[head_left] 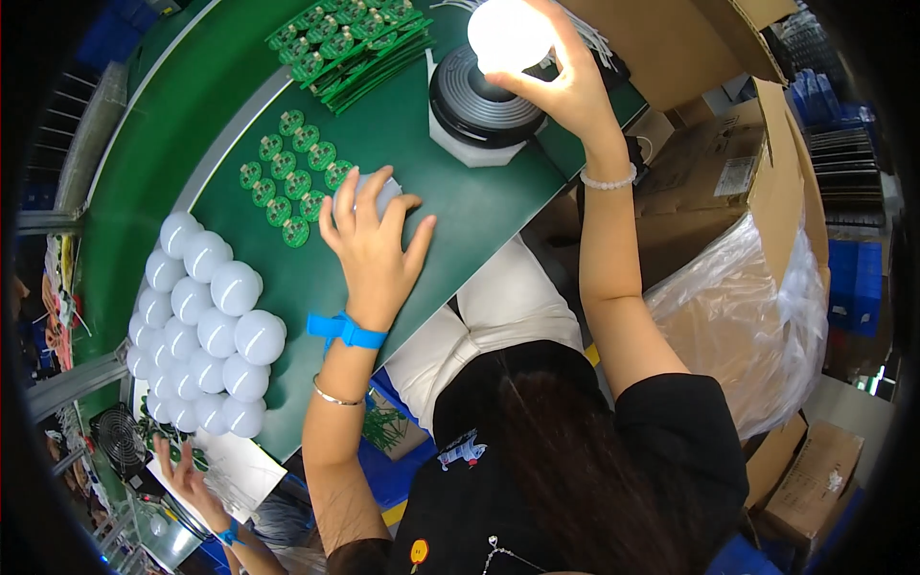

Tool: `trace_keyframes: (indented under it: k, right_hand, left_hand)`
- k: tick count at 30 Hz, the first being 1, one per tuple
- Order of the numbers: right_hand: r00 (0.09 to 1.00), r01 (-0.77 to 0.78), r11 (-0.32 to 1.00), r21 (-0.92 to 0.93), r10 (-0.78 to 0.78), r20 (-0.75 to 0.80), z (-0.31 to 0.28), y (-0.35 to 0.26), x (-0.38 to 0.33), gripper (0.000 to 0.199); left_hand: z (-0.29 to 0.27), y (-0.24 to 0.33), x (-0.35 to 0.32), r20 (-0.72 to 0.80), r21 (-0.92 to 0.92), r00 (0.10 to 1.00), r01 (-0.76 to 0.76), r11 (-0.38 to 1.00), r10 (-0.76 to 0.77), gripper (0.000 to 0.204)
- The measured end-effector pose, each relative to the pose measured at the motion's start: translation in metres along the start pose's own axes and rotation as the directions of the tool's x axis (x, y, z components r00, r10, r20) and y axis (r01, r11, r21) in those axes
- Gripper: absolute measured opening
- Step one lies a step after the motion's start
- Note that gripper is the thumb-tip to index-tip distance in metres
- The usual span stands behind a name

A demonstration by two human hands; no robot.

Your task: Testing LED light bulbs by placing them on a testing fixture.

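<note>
My right hand (pixel 565 84) holds a lit white bulb (pixel 508 34) over a round black socket fixture (pixel 479 101) on a white base. My left hand (pixel 374 240), a blue strap on its wrist, rests on the green table (pixel 460 211) with its fingers curled over another white bulb (pixel 383 195). Just left of that hand lie several small round green circuit boards (pixel 292 182).
Several white bulbs (pixel 206 321) stand packed together at the table's left. Stacked green circuit panels (pixel 350 43) lie at the far side. Cardboard boxes (pixel 709 38) and a clear plastic bag (pixel 757 316) stand to the right. Another person's hand (pixel 187 484) shows at lower left near a small fan (pixel 120 441).
</note>
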State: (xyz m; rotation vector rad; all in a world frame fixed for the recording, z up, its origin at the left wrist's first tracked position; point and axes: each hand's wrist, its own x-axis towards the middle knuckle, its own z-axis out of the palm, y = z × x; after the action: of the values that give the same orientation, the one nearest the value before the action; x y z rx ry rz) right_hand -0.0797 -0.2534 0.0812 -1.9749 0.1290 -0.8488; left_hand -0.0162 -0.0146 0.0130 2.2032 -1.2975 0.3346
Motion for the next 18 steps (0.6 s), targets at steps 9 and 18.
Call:
trace_keyframes:
  k: [9, 18]
  right_hand:
    - [0.973, 0.217, 0.905, -0.367, -0.230, 0.009, -0.015, -0.001, -0.011, 0.065]
    - [0.923, 0.356, 0.902, -0.243, -0.381, -0.062, 0.004, 0.009, 0.007, 0.070]
  left_hand:
    - [0.000, 0.004, 0.003, 0.039, 0.007, 0.999, 0.020, 1.000, -0.020, 0.019]
    - [0.000, 0.005, 0.004, 0.048, 0.032, 0.999, -0.017, 0.999, 0.015, 0.021]
